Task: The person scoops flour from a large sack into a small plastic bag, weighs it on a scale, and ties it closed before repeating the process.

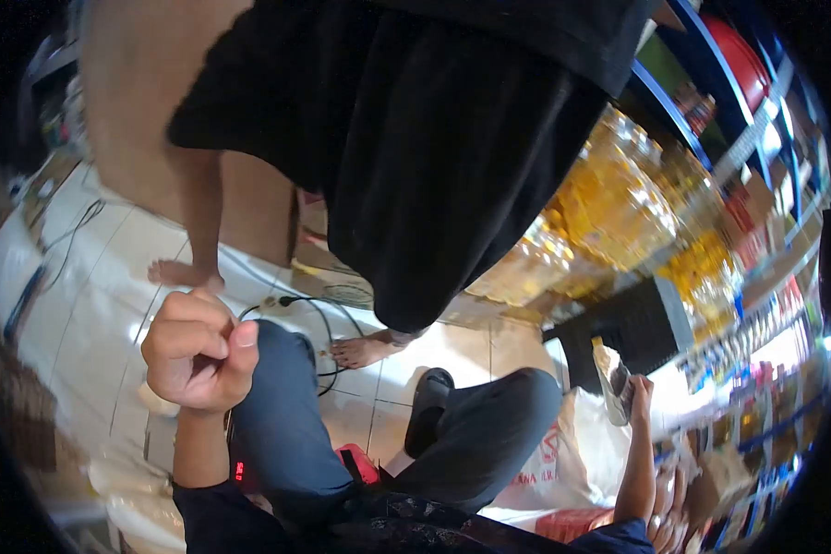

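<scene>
My left hand [198, 351] is raised above my left knee, its fingers curled into a loose fist and the thumb beside them. Nothing shows between those fingers. Out to the right, my right hand [640, 397] is closed around a silvery, scoop-like object [612, 380] with a pale cream end pointing up and away. Its exact kind is too blurred to tell. Below that object stands a white sack [593, 448] with red print, close to my right knee. A red digital display [239, 471] glows beside my left thigh.
A person in black clothes [425, 157] stands barefoot right in front of me. Black cables [328, 323] lie on the white tiled floor [102, 305]. Bottles of yellow liquid [619, 194] are stacked at the right, near a dark box [609, 332] and blue shelving [674, 92].
</scene>
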Tool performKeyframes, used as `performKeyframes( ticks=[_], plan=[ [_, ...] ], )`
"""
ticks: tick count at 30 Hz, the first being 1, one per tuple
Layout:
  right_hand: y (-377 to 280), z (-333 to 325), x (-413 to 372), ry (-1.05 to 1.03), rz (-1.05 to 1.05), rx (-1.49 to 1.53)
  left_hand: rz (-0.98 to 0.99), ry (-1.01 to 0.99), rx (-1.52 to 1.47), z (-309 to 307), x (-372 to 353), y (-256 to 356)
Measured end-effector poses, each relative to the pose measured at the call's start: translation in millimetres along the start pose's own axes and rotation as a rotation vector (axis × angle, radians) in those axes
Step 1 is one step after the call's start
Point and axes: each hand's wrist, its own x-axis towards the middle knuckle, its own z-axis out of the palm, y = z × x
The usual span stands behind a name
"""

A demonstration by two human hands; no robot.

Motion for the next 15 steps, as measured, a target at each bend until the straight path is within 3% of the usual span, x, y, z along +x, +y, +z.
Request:
performKeyframes(
  ticks=[2,5,15],
  plan=[
    [-16.0,3.6,20.3,-0.155,-0.024,0.028,0.000,0.008,0.160,-20.3,-0.3,16.3],
    [-46.2,32.9,47.4,-0.195,-0.148,0.025,0.019,-0.060,0.366,-52.8,0.1,36.2],
    [-172.8,196.2,92.6,-0.407,-0.235,0.320,-0.171,0.280,0.734,-161.2,-59.2,108.7]
  ],
)
